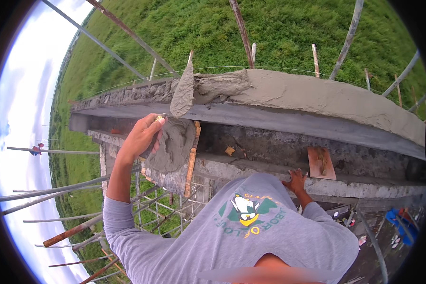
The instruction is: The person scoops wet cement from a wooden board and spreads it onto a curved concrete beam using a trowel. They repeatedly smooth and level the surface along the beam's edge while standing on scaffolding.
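My left hand (146, 136) is closed round the handle of a trowel. The pointed trowel blade (182, 97), coated in grey mortar, is raised at the inner edge of the concrete wall top, where rough mortar (222, 85) meets a smoother plastered stretch (307, 92). Below the hand, a heap of wet mortar (173, 149) lies on a board edged by a wooden strip (192, 161). My right hand (296, 181) rests with fingers spread on the near concrete ledge. Beside it lies a reddish-brown flat board with a handle, like a plastering float (321, 163).
A dark concrete trough (270, 149) runs between the wall and the near ledge, holding a small yellowish scrap (229, 150). A string line (123, 85) follows the outer edge. Scaffold poles (350, 38) rise around, with grass far below and a blue sheet (402, 225) lower right.
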`<state>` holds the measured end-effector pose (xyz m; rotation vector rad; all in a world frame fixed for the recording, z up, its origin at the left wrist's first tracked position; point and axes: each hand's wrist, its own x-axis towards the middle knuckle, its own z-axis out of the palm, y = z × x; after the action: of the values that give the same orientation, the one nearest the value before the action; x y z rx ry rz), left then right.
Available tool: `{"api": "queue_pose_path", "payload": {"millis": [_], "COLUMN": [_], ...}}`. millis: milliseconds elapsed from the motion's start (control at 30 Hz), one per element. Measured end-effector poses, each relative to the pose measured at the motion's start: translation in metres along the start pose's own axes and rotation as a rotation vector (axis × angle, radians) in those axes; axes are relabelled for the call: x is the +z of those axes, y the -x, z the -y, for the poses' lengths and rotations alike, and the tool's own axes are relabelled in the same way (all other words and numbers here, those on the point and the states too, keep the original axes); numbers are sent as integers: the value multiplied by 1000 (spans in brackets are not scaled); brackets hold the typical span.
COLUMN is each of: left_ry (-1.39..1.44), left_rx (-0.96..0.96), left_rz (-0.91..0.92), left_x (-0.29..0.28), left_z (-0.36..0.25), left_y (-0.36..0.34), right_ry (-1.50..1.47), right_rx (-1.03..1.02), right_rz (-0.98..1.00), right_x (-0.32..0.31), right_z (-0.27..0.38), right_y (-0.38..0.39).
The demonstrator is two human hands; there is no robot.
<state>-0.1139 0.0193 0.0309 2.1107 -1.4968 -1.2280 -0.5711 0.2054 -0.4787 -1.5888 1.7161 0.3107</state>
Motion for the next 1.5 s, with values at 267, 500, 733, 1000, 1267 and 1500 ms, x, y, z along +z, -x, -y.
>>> {"api": "queue_pose_path", "payload": {"millis": [267,500,733,1000,1267,1500], "left_ry": [-28,-311,-763,-705,-400,-288], "left_rx": [-23,220,165,9,91,559], "left_rz": [95,169,-80,-271,-27,-114], "left_x": [60,102,95,38,82,172], "left_z": [-40,-84,-86,-43,-63,-31], "left_y": [13,12,23,25,18,16], "right_ry": [-102,-102,-102,-106,-88,-96], "right_rx": [-125,-131,-131,-144,-157,-171], "right_rz": [-125,-98,-76,-81,-99,-126], "right_x": [20,13,7,7,11,12], "right_z": [-13,-10,-8,-9,-11,-10], "right_y": [0,1,3,4,3,1]}}
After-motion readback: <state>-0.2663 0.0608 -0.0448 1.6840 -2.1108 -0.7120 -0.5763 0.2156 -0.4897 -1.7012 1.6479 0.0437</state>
